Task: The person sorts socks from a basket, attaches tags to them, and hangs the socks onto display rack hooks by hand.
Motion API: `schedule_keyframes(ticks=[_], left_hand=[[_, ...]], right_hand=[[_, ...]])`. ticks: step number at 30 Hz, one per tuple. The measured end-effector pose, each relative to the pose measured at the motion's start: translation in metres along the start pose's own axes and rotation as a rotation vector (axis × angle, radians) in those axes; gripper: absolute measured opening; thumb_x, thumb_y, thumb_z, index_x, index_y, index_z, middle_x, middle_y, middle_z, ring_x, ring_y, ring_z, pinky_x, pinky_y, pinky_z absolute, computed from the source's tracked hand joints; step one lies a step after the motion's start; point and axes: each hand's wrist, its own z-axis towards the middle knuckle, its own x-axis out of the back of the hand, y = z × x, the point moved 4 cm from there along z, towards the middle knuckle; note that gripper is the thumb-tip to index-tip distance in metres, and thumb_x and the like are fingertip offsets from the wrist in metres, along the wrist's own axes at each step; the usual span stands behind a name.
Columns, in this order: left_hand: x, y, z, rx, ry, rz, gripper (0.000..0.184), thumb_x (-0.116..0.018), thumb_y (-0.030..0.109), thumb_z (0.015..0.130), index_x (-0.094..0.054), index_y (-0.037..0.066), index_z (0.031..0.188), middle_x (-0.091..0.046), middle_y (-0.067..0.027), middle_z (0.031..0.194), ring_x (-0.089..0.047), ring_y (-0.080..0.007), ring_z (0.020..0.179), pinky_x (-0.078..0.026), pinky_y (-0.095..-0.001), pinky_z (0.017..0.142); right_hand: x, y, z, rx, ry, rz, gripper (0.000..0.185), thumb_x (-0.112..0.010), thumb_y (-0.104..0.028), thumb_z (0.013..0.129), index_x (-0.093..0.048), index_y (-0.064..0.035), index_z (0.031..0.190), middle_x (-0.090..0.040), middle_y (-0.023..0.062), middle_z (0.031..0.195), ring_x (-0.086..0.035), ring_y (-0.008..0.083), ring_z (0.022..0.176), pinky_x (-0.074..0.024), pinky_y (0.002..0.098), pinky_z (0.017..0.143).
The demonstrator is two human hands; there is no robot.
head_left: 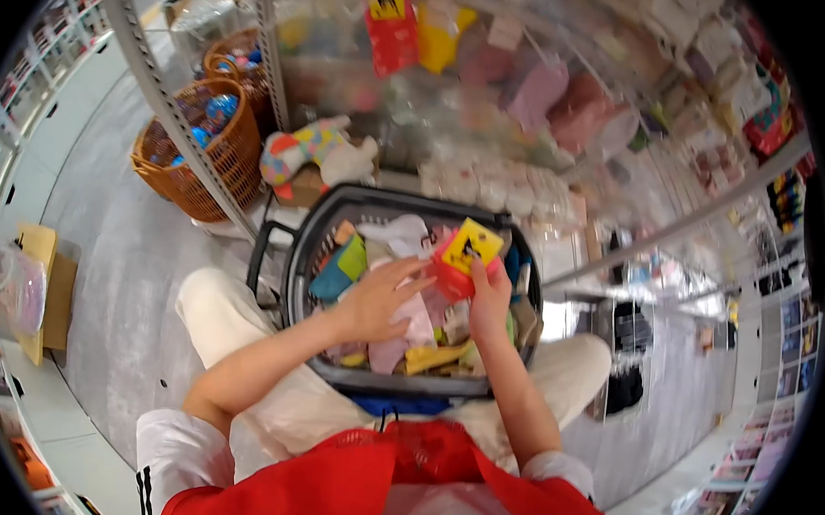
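The right hand (491, 300) grasps a red packet (452, 281) (an edge pinch suffices), while the left hand (376, 300), fingers released, should avoid snagging pink cloth (419, 322).

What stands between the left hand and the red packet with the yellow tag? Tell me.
Nothing visible. The left hand is over the black basket, its fingers beside the red packet; whether they touch is unclear. The right hand holds the packet from its other side.
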Motion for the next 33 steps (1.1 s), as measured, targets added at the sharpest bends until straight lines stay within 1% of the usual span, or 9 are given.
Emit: schedule_keyframes(ticks=[4,10,12,14,19,23,27,30,33], left_hand=[[0.062,0.002,0.025,0.148,0.326,-0.202,0.061,-0.058,0.010,0.070,-0.033,0.003,0.126,-0.031,-0.0153,0.129,-0.036,-0.0302,0.118,-0.030,-0.0374,0.097],[0.146,-0.005,0.062,0.073,0.603,-0.383,0.050,-0.055,0.009,0.079,-0.034,-0.001,0.123,-0.046,-0.0148,0.113,-0.047,-0.0230,0.104,-0.036,-0.0324,0.090],[0.163,-0.016,0.069,0.109,0.663,-0.477,0.053,-0.051,0.005,0.081,-0.027,-0.002,0.128,-0.040,-0.0141,0.123,-0.042,-0.0207,0.113,-0.031,-0.0316,0.097],[0.180,-0.033,0.076,0.094,0.742,-0.466,0.053,-0.051,0.002,0.081,-0.028,0.000,0.128,-0.043,-0.0126,0.119,-0.045,-0.0184,0.108,-0.035,-0.0306,0.092],[0.205,-0.062,0.080,0.102,0.941,-0.441,0.051,-0.053,-0.002,0.078,-0.036,0.001,0.125,-0.049,-0.0102,0.112,-0.052,-0.0136,0.093,-0.043,-0.0256,0.081],[0.203,-0.080,0.076,0.110,0.929,-0.384,0.050,-0.055,-0.002,0.075,-0.039,0.000,0.123,-0.051,-0.0094,0.108,-0.053,-0.0117,0.088,-0.044,-0.0234,0.077],[0.203,-0.086,0.078,0.112,0.950,-0.480,0.045,-0.055,-0.003,0.075,-0.042,-0.002,0.118,-0.052,-0.0078,0.105,-0.053,-0.0101,0.088,-0.044,-0.0236,0.077],[0.206,-0.086,0.082,0.090,0.976,-0.590,0.037,-0.051,-0.002,0.079,-0.042,-0.001,0.114,-0.052,-0.0076,0.104,-0.052,-0.0099,0.091,-0.044,-0.0243,0.078],[0.206,-0.088,0.088,0.197,0.939,-0.874,0.031,-0.045,-0.002,0.084,-0.040,-0.001,0.115,-0.051,-0.0087,0.104,-0.052,-0.0109,0.094,-0.044,-0.0241,0.079]], right_hand=[[-0.030,-0.050,0.026,0.286,-0.142,-0.222,0.016,-0.048,-0.007,0.087,-0.050,0.0004,0.101,-0.057,0.0046,0.093,-0.052,0.0087,0.084,-0.0425,0.0233,0.075],[-0.130,-0.140,0.062,0.682,-0.336,-0.238,0.032,-0.047,-0.001,0.082,-0.040,0.0001,0.114,-0.052,0.0080,0.101,-0.053,0.0133,0.088,-0.0424,0.0252,0.078],[-0.163,-0.168,0.063,0.684,-0.448,-0.160,0.043,-0.045,0.003,0.081,-0.031,-0.0003,0.122,-0.049,0.0102,0.105,-0.052,0.0150,0.091,-0.0423,0.0267,0.080],[-0.185,-0.173,0.079,0.636,-0.470,-0.108,0.046,-0.044,0.003,0.081,-0.029,-0.0008,0.124,-0.049,0.0103,0.104,-0.052,0.0149,0.093,-0.0422,0.0273,0.081],[-0.219,-0.164,0.116,0.839,-0.421,-0.312,0.044,-0.049,0.001,0.079,-0.040,-0.0007,0.123,-0.049,0.0163,0.119,-0.052,0.0248,0.105,-0.0395,0.0292,0.087],[-0.224,-0.166,0.119,0.760,-0.437,-0.357,0.045,-0.049,0.002,0.078,-0.043,-0.0002,0.122,-0.051,0.0187,0.118,-0.053,0.0277,0.106,-0.0408,0.0309,0.086],[-0.221,-0.157,0.120,0.609,-0.517,-0.311,0.047,-0.044,0.008,0.079,-0.040,0.0010,0.125,-0.044,0.0113,0.126,-0.042,0.0166,0.114,-0.0325,0.0272,0.095],[-0.224,-0.164,0.122,0.834,-0.459,-0.427,0.044,-0.051,0.002,0.077,-0.043,0.0027,0.120,-0.056,0.0209,0.108,-0.058,0.0315,0.096,-0.0459,0.0320,0.078],[-0.226,-0.167,0.115,0.784,-0.442,-0.636,0.046,-0.052,0.002,0.075,-0.044,0.0034,0.120,-0.056,0.0218,0.104,-0.059,0.0342,0.091,-0.0471,0.0332,0.074]])
